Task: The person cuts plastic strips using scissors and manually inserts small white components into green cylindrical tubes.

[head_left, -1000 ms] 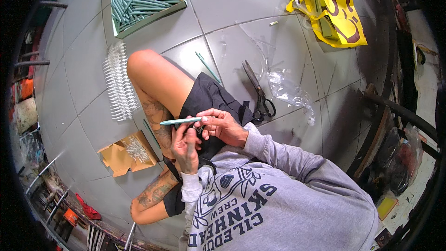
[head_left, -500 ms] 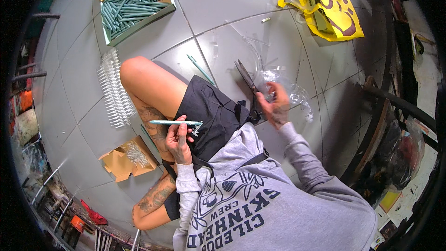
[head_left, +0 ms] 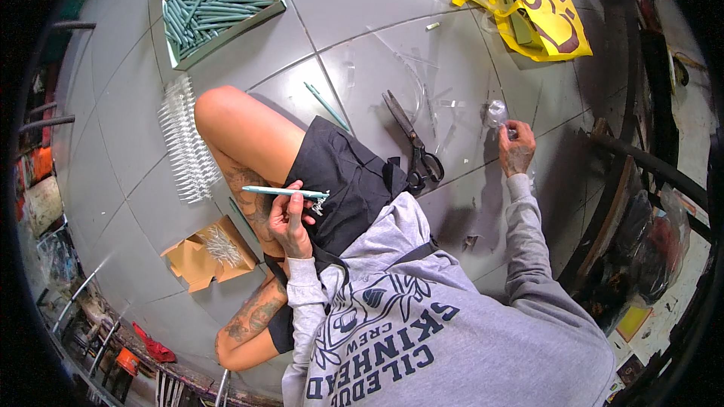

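Observation:
My left hand (head_left: pixel 290 222) holds a light teal pen (head_left: pixel 275 191) level above my lap. At the pen's right end sits a small whitish piece (head_left: pixel 320 202), too small to make out. My right hand (head_left: pixel 517 149) is out over the floor at the right, its fingers closed on crumpled clear plastic (head_left: pixel 496 113). Between the hands, black-handled scissors (head_left: pixel 413 139) lie on the tiles with blades slightly apart. Beyond my knee lies another teal pen (head_left: pixel 326 105).
At the far left stands an open box (head_left: pixel 234 35) full of teal pens (head_left: pixel 215 7). Nearer are a row of clear-white pointed pieces (head_left: pixel 187 143) and a small cardboard box (head_left: pixel 185 262) holding thin white sticks (head_left: pixel 221 247). A yellow bag (head_left: pixel 562 11) lies far right; clear strips (head_left: pixel 430 98) litter the floor.
My right hand has moved right, away from the scissors, and now grips the crumpled plastic, which has shifted right too. My left hand still holds the pen in nearly the same place.

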Demonstrator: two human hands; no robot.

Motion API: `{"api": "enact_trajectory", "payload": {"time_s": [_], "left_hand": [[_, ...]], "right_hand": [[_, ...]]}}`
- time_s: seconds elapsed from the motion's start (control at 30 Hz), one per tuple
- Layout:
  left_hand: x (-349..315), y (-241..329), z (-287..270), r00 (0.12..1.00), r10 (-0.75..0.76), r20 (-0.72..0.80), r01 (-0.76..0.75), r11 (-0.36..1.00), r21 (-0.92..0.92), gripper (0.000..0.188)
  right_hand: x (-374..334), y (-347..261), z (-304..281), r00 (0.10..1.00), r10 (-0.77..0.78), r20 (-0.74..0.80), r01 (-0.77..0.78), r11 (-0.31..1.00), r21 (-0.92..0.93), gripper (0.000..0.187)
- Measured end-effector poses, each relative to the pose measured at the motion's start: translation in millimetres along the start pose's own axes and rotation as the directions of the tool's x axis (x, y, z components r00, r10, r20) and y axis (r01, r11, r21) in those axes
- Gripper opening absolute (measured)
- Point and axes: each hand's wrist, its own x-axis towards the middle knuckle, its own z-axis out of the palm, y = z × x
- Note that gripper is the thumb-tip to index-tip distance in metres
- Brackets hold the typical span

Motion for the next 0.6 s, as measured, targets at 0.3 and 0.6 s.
{"api": "enact_trajectory", "payload": {"time_s": [0.3, 0.6], "left_hand": [[1, -2, 0, 1.000, 0.007, 0.002, -0.007, 0.999, 0.041, 0.029], [1, 1, 0, 1.000, -0.007, -0.007, 0.007, 0.999, 0.052, 0.032]], "right_hand": [[-6, -16, -12, 0.943, -0.239, -0.234, 0.226, 0.971, -0.083, 0.034], [-137, -102, 61, 0.932, -0.324, 0.162, 0.327, 0.945, 0.008, 0.054]]}}
